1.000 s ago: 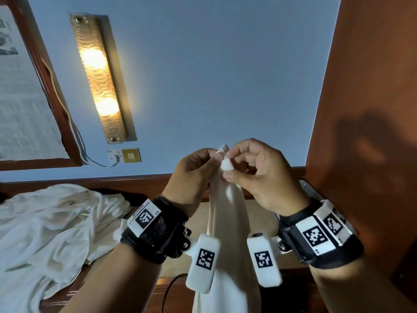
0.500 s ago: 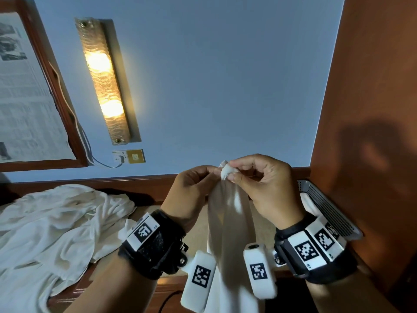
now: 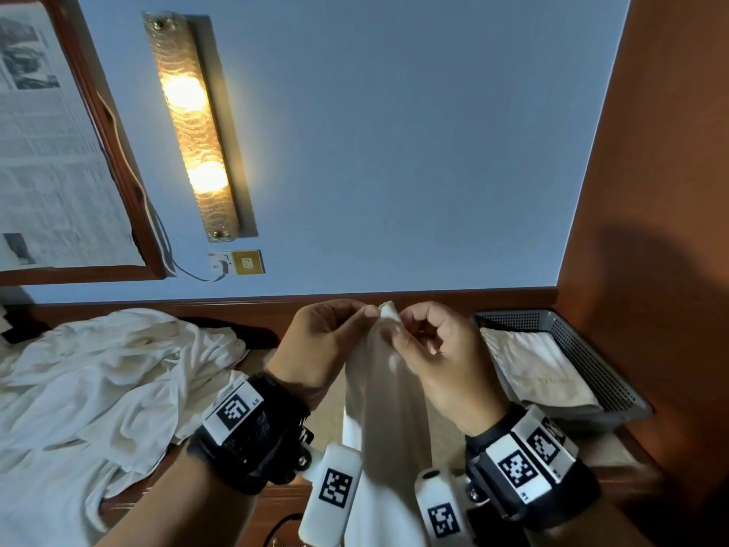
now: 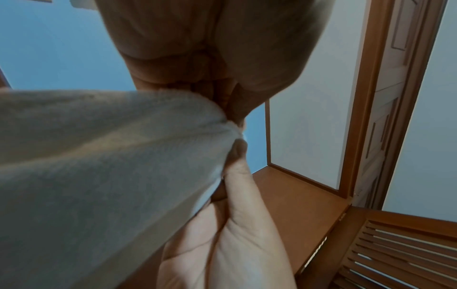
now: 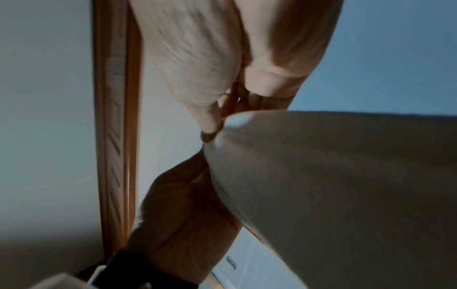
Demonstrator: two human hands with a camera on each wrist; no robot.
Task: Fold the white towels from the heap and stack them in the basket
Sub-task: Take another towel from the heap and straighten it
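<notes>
The white towel (image 3: 388,420) hung straight down in front of the person, its top corner bunched to a point between both hands, held above the wooden counter (image 3: 615,459). The left hand (image 3: 323,349) pinched that corner with curled fingertips from one side, and the right hand (image 3: 438,361) pinched it from the other, thumb against forefinger. It looked plain and soft, narrowed into long vertical folds. To the right sat the grey mesh basket (image 3: 591,349), against the wooden side panel, with folded white towels (image 3: 540,369) lying flat inside. To the left the heap (image 3: 90,388) lay rumpled on the counter. The left wrist view alone showed the cloth's fine woven texture (image 4: 99,166); the right wrist view showed it dim and shadowed (image 5: 346,185).
</notes>
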